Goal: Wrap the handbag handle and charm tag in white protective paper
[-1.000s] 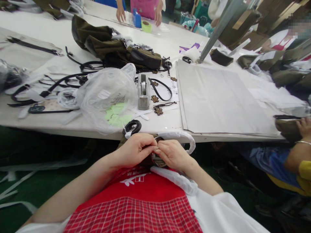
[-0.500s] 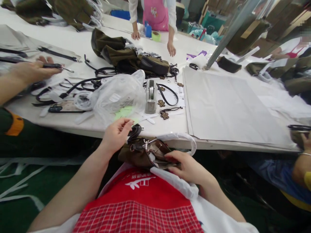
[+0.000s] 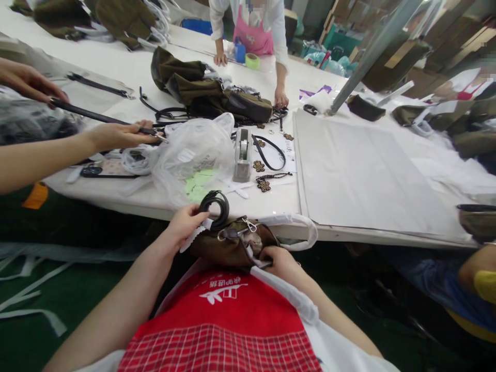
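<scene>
My left hand (image 3: 186, 222) pinches a coiled black strap (image 3: 219, 207) with a white paper strip (image 3: 196, 235) on it, just over the table's front edge. Beside it an olive-brown bag (image 3: 222, 248) rests against my apron, its zipper open and a silver clip on top. My right hand (image 3: 281, 261) grips the bag's right edge, some fingertips hidden inside the opening. A white wrapped handle (image 3: 306, 227) loops out behind the bag.
A clear plastic bag (image 3: 194, 150), green paper pieces (image 3: 199, 183), a tape dispenser (image 3: 242, 155) and leopard-patterned charms (image 3: 263, 185) lie ahead. Another person's hands (image 3: 120, 135) hold a black strap at the left. Grey sheets (image 3: 372, 175) cover the right. A person stands across the table.
My left hand has taken up the coiled strap and its paper strip. My right hand has moved slightly left, its fingers further into the bag. The neighbour's hands have moved right with a strap.
</scene>
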A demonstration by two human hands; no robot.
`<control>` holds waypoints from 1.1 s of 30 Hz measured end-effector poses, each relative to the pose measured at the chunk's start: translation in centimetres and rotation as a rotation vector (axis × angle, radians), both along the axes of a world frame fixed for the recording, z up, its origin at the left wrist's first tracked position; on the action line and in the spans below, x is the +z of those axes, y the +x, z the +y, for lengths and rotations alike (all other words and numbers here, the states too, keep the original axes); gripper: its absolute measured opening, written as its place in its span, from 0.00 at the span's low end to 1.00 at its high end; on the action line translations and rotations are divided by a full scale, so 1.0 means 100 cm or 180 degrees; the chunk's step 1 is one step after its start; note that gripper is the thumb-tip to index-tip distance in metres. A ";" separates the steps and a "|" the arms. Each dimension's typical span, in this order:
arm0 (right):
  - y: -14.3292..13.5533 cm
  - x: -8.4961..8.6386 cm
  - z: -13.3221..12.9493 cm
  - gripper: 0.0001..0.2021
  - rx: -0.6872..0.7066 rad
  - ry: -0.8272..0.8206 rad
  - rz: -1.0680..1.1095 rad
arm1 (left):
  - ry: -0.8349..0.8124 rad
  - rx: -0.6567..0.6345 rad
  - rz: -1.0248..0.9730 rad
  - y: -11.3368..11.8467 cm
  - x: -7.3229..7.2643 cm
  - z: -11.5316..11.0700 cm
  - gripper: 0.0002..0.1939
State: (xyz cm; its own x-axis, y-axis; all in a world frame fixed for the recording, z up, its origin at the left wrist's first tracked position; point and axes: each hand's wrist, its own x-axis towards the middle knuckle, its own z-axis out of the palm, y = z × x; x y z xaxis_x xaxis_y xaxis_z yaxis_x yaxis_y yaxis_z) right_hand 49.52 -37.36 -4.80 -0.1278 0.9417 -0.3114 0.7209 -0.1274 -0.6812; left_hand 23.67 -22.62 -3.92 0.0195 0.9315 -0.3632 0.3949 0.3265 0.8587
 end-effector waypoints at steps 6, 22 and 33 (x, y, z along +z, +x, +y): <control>-0.017 -0.003 0.006 0.16 0.0326 0.0154 -0.0039 | 0.0590 0.0466 -0.1485 -0.012 0.062 -0.018 0.15; -0.019 -0.004 0.020 0.09 0.1468 0.0446 -0.0698 | 0.1615 -0.3262 0.2092 0.027 0.061 -0.045 0.11; -0.055 0.061 0.025 0.10 0.1914 0.1251 -0.0321 | 0.1335 -0.3784 0.2294 0.038 0.033 -0.059 0.08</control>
